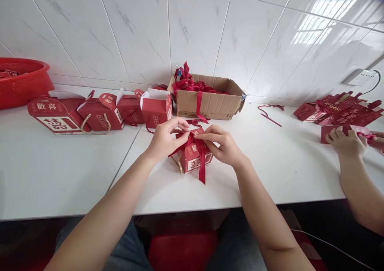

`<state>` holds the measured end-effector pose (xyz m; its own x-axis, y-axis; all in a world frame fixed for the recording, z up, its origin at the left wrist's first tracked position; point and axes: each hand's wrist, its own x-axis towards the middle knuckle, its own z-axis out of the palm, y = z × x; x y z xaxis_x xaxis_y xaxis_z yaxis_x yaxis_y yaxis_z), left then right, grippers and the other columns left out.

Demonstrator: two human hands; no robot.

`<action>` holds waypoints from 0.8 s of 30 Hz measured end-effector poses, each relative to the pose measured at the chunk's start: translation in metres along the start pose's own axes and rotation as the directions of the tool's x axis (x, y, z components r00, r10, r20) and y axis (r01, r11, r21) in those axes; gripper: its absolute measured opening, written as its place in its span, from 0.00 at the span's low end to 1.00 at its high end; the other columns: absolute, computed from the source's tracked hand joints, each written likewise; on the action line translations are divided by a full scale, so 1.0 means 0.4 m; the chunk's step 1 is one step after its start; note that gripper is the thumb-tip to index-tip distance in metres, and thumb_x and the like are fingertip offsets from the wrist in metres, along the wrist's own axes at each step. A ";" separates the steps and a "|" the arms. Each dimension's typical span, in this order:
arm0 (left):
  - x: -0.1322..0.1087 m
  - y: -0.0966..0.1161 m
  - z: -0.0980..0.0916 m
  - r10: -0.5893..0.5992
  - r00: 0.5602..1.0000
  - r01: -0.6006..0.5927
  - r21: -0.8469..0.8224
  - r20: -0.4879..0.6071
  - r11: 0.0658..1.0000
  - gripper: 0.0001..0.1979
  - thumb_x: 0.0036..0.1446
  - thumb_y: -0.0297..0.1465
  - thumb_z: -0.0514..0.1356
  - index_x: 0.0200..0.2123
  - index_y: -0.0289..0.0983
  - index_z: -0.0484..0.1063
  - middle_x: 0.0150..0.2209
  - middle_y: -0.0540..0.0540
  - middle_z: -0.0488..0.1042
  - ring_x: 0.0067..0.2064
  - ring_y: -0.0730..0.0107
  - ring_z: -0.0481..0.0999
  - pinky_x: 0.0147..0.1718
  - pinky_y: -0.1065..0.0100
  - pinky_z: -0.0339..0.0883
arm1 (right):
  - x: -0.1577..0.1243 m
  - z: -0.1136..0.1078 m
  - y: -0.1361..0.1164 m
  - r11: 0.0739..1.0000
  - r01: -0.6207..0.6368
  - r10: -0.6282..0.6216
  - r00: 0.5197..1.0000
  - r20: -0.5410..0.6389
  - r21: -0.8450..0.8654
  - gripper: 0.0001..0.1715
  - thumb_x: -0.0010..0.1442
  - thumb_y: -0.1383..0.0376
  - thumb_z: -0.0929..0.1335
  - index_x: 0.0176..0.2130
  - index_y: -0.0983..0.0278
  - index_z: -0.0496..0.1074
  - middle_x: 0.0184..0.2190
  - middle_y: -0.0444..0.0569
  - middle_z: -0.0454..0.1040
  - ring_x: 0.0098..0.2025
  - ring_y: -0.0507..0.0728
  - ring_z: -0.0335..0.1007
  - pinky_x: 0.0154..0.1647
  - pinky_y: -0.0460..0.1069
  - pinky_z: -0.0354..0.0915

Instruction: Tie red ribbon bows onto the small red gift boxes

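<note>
In the middle of the white table stands a red gift box with pale printed characters and a twisted gold cord at its left side. A dark red ribbon is looped over its top, one tail hanging down the front. My left hand pinches the ribbon at the bow from the left. From the right, my right hand pinches the same bow between thumb and fingers. The knot itself is partly covered by my fingertips.
Several red gift boxes stand in a row at left, beside a red basin. A cardboard box of ribbons sits against the tiled wall. At right, a co-worker's hands handle another box near more red boxes. Loose ribbon lies between.
</note>
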<state>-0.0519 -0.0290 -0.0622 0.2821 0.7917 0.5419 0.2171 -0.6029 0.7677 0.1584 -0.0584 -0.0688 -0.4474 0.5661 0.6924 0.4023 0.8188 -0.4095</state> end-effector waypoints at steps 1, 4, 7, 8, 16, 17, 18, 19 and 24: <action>0.000 0.001 -0.001 -0.001 1.000 0.001 0.010 0.009 1.000 0.06 0.53 0.28 0.62 0.36 0.37 0.71 0.35 0.48 0.76 0.38 0.69 0.77 0.43 0.67 0.73 | 0.001 0.002 -0.002 1.000 -0.007 0.007 1.000 -0.007 -0.001 0.22 0.63 0.75 0.60 0.50 0.60 0.74 0.37 0.51 0.71 0.39 0.55 0.69 0.40 0.53 0.71; 0.002 0.005 -0.005 -0.022 0.996 0.018 0.060 0.082 0.998 0.08 0.56 0.29 0.59 0.40 0.38 0.73 0.40 0.46 0.77 0.43 0.66 0.77 0.44 0.65 0.72 | 0.002 0.011 -0.003 0.999 -0.005 0.005 1.000 -0.006 -0.033 0.22 0.64 0.74 0.59 0.52 0.60 0.73 0.38 0.51 0.70 0.40 0.56 0.68 0.43 0.55 0.70; 0.006 0.009 -0.011 -0.045 0.978 0.024 0.105 0.204 0.994 0.12 0.56 0.29 0.57 0.44 0.40 0.76 0.46 0.45 0.76 0.50 0.62 0.74 0.50 0.62 0.69 | -0.001 0.017 0.004 0.997 0.018 -0.018 1.000 0.003 -0.069 0.23 0.64 0.75 0.59 0.49 0.59 0.75 0.37 0.51 0.68 0.41 0.56 0.67 0.45 0.56 0.70; 0.007 0.008 -0.013 -0.052 0.971 0.026 0.112 0.233 0.993 0.12 0.56 0.30 0.57 0.43 0.40 0.77 0.46 0.44 0.76 0.51 0.61 0.74 0.50 0.61 0.69 | -0.002 0.018 0.008 0.997 0.019 -0.019 1.000 0.003 -0.071 0.24 0.64 0.75 0.58 0.49 0.59 0.76 0.37 0.51 0.68 0.42 0.56 0.66 0.45 0.57 0.70; 0.015 0.011 -0.019 -0.081 0.977 0.049 0.163 0.199 0.985 0.07 0.54 0.33 0.60 0.32 0.38 0.78 0.34 0.47 0.78 0.38 0.65 0.75 0.37 0.65 0.68 | -0.005 0.019 0.021 0.998 0.011 -0.011 1.000 -0.008 -0.065 0.27 0.62 0.77 0.58 0.45 0.55 0.78 0.37 0.50 0.65 0.42 0.56 0.65 0.43 0.56 0.70; 0.015 0.014 -0.018 -0.089 0.978 0.055 0.178 0.190 0.983 0.07 0.54 0.34 0.60 0.31 0.38 0.78 0.33 0.47 0.78 0.36 0.66 0.75 0.35 0.66 0.66 | -0.005 0.019 0.022 0.997 0.009 -0.009 1.000 -0.003 -0.070 0.27 0.62 0.77 0.59 0.45 0.54 0.79 0.37 0.50 0.64 0.42 0.56 0.64 0.43 0.56 0.70; 0.014 0.017 -0.017 -0.095 0.979 0.060 0.188 0.179 0.980 0.07 0.54 0.34 0.61 0.31 0.39 0.78 0.32 0.48 0.78 0.35 0.66 0.74 0.33 0.66 0.65 | -0.005 0.019 0.022 0.997 0.008 -0.007 1.000 0.002 -0.075 0.26 0.63 0.77 0.59 0.44 0.54 0.79 0.36 0.50 0.64 0.42 0.56 0.64 0.42 0.56 0.70; 0.014 0.020 -0.015 -0.098 0.981 0.065 0.194 0.167 0.979 0.07 0.53 0.33 0.61 0.31 0.39 0.78 0.32 0.48 0.78 0.34 0.67 0.74 0.31 0.67 0.64 | -0.005 0.020 0.022 0.997 0.010 -0.009 1.000 0.007 -0.078 0.25 0.63 0.76 0.59 0.43 0.54 0.79 0.36 0.49 0.63 0.42 0.56 0.64 0.42 0.56 0.70; 0.010 0.029 -0.008 -0.145 0.983 0.126 0.159 0.114 0.979 0.06 0.52 0.34 0.61 0.28 0.37 0.76 0.29 0.49 0.78 0.29 0.70 0.71 0.27 0.68 0.62 | 0.000 0.015 0.006 0.994 0.032 -0.032 0.999 0.009 -0.108 0.24 0.65 0.74 0.58 0.47 0.54 0.77 0.35 0.49 0.65 0.40 0.56 0.64 0.43 0.55 0.69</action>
<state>-0.0512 -0.0325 -0.0502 0.3527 0.8541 0.3824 0.3963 -0.5065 0.7658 0.1547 -0.0559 -0.0732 -0.4668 0.5406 0.6999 0.4712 0.8217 -0.3204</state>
